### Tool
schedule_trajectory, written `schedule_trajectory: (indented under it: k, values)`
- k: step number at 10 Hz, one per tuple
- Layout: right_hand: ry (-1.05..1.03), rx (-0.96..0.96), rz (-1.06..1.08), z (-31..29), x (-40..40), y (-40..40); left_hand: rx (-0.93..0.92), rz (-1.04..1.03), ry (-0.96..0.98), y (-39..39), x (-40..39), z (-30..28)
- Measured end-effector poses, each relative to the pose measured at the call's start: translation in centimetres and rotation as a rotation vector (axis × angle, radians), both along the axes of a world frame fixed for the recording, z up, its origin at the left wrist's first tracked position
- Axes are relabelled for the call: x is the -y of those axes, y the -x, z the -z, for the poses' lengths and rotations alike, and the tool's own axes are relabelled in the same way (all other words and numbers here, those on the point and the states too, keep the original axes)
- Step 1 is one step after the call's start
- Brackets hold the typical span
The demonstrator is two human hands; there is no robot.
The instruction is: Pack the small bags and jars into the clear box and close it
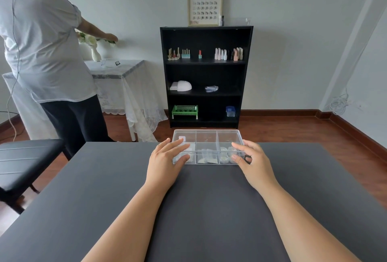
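Dark grey bench (209, 199) fills the near view, both forearms stretched across it. At its far edge sits the clear box (208, 158), lid (207, 139) raised partway. Left hand (165, 160) grips the box's left end, fingers (178, 143) on the lid, thumb at the front wall. Right hand (254, 162) clasps the right end likewise. Small bags (207, 157) fill the middle compartment, jars (227, 156) the right.
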State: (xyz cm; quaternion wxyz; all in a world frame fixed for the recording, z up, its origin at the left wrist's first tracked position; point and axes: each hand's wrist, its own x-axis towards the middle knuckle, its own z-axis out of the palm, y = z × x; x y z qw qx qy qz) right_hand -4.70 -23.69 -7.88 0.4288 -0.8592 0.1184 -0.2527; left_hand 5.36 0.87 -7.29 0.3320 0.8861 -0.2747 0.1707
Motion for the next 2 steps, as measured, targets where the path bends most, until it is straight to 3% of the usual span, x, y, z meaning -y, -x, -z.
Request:
schedule_trajectory:
  k: [2]
  values:
    - [-0.013, 0.017, 0.001, -0.1, -0.1, 0.12, 0.05, 0.006, -0.007, 0.31, 0.08, 0.18]
